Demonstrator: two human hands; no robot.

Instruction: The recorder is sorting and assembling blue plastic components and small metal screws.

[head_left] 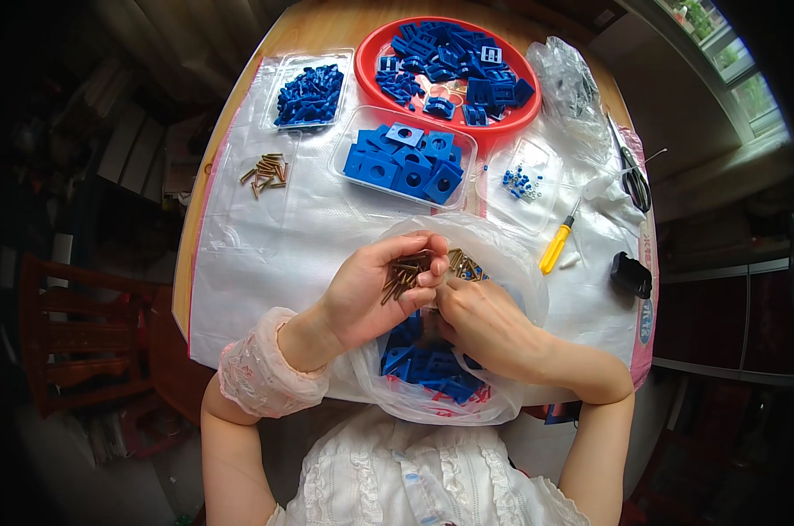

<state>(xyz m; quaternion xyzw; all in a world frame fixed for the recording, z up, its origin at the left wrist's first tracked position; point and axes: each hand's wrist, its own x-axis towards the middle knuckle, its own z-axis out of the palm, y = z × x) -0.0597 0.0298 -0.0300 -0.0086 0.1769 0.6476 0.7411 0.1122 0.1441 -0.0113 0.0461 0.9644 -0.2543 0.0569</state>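
Fingers of the left hand (357, 285) curl up like a cup and hold a bunch of gold screws (403, 276). Fingers of the right hand (489, 320) bend down just beside them; the back of that hand hides the tips, so I cannot tell if they grip something.

Biggest of all is the wood counter (300, 31). Most of its top is under a shiny white sheet (230, 307). Near the person sits a thin, see-through bag (515, 254), right below both hands. Blue parts (441, 373) lie in its near side, and more gold screws (467, 265) show just past the hands.

At the far side is a round red tub (368, 79) with lots of blue pieces (454, 57) in it. Crumpled clear plastic (572, 83) lies to its right. In front of the tub, a clear box holds flat blue plates (405, 167) with round holes. To the left, a clear tray has a heap of small blue bits (311, 95). On the right are scissors (635, 180), a yellow screwdriver (555, 250) and a black thing (631, 274). Smallest are a little pile of loose screws (270, 174) on the left and tiny blue and white beads (521, 182) on the right.
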